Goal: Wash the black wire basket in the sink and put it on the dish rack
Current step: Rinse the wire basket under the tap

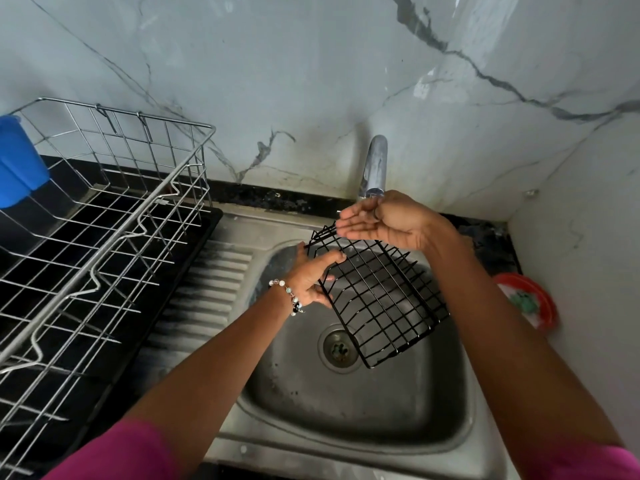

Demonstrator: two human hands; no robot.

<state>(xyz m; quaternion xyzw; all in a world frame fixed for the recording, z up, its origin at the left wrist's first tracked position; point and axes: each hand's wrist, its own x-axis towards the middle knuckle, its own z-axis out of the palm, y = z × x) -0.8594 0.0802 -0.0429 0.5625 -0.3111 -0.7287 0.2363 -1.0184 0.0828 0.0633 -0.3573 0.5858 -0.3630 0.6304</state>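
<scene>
Left hand point(313, 278) grips black wire basket point(382, 303) — over sink point(346, 410).

Wire basket point(379, 299): black coated metal, glossy
Sink point(346, 403): stainless steel, dull, stained
Tap point(374, 168): shiny chrome
Dish rack point(114, 216): bright metal wire
Wall point(311, 64): smooth veined marble
Cup point(17, 161): blue plastic

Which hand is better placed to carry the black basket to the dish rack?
Probably the left hand: it already grips the black wire basket and is nearer the dish rack. The right hand is open under the tap.
</scene>
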